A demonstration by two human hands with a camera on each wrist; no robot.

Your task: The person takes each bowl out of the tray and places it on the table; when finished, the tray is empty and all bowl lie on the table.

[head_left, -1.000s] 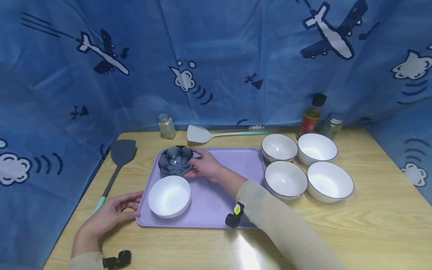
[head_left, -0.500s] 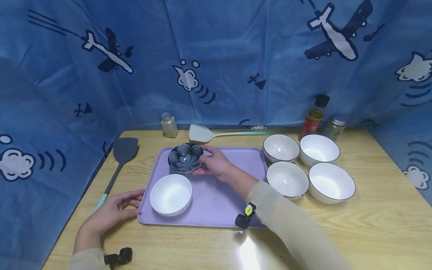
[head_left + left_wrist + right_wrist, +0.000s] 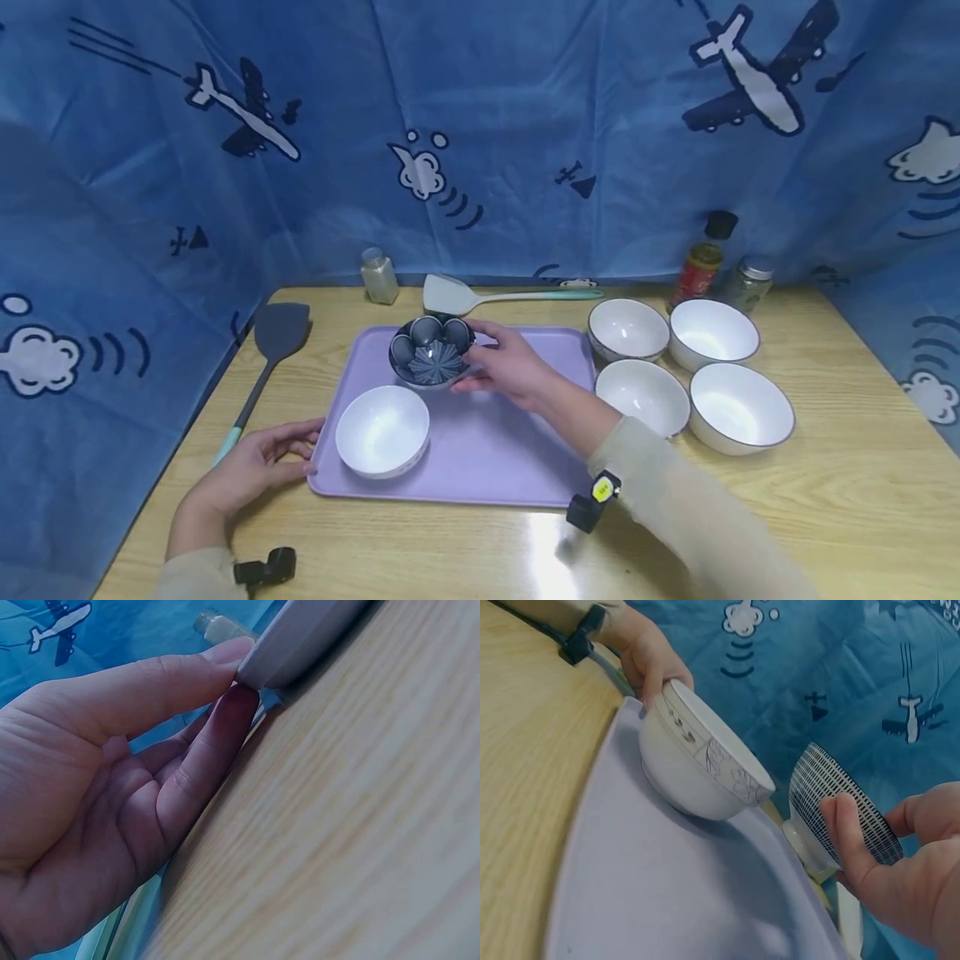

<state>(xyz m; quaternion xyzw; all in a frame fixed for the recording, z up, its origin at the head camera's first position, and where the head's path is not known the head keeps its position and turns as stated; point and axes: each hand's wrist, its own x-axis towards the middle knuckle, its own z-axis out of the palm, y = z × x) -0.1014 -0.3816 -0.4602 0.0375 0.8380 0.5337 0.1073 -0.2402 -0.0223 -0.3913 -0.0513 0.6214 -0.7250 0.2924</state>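
Rightward across the tray (image 3: 495,442) is where the dark bowl (image 3: 427,354) has shifted, carried by the right hand (image 3: 513,371); the white bowl (image 3: 382,433) beside it keeps its place. Nearest, the left hand (image 3: 255,467) has its fingers bent and lightly holds the tray's left edge near the front corner, thumb and fingertips at the rim. Just past it the white bowl sits upright on the tray, so that one looks settled. Behind and to its right, over the far part of the tray, the right hand grips the dark bowl by its right side, thumb and fingers close about the wall. It appears raised, its foot clear of the tray, so setting it down seems undone; which spot is meant I cannot tell. Off the tray to the right, four other bowls (image 3: 742,407) stand close together on the table (image 3: 397,550), untouched.

Inside, the dark bowl is glossy, with petal-like ovals around a ribbed star; outside, the right wrist view shows small dark dashes on white above a plain white foot. Farthest back lies a pale spatula (image 3: 450,296).
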